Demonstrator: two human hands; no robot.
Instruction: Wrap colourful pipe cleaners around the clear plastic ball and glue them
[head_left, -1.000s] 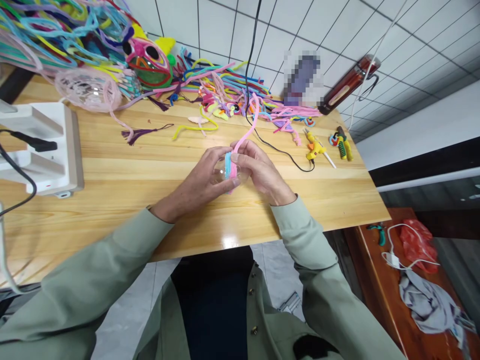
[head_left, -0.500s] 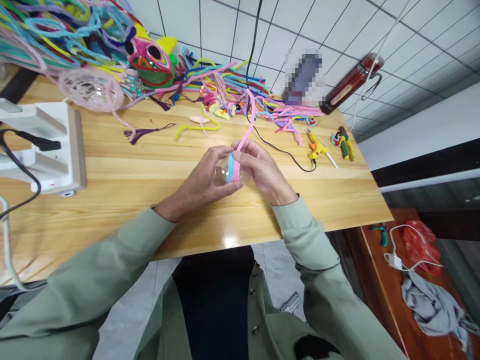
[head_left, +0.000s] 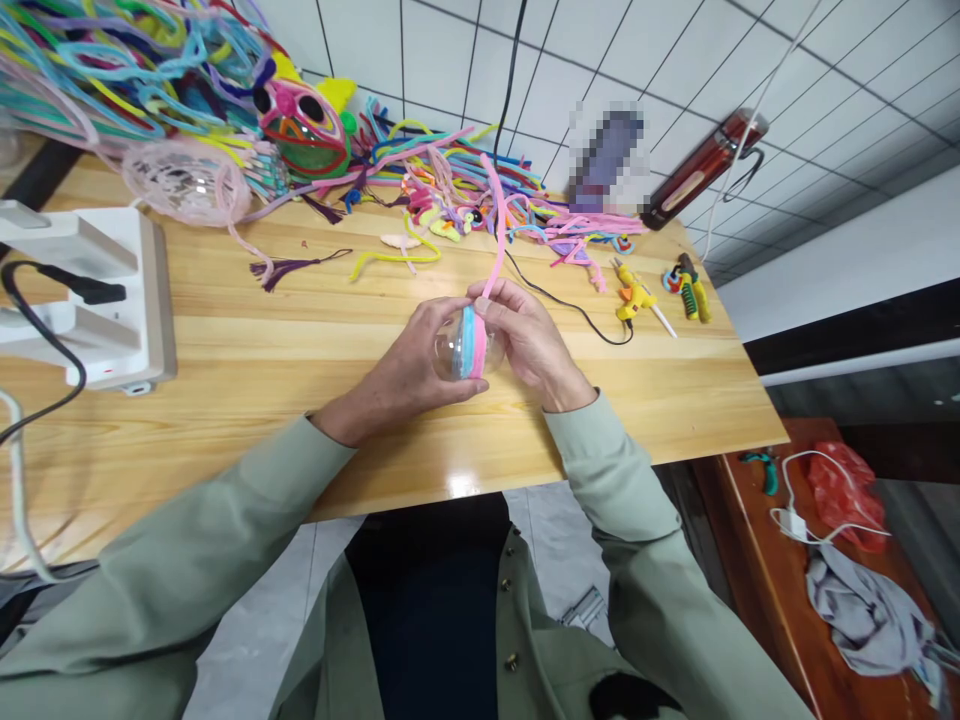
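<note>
A clear plastic ball [head_left: 448, 352] is held above the table's middle, with a light blue band and a pink band around it. My left hand [head_left: 409, 362] grips the ball from the left, its thumb below and fingers above. The pink pipe cleaner [head_left: 498, 215] lies against the ball beside the blue one [head_left: 468, 342], and its loose end sticks up toward the wall. My right hand [head_left: 529, 335] pinches this pink strip between thumb and index finger at the ball's top right. Some of the ball's right side is hidden behind that hand.
Along the wall lie heaped pipe cleaners [head_left: 135, 70] and a decorated mask-like ball [head_left: 307, 130]. A white power strip [head_left: 154, 300] stands at left. A yellow glue gun [head_left: 634, 296], pliers [head_left: 697, 290] and a red flask [head_left: 705, 170] are at right. A black cable [head_left: 570, 300] crosses the table.
The ball has turned slightly and shifted a little right and toward me. The pink strip's free end now stands higher and leans further left.
</note>
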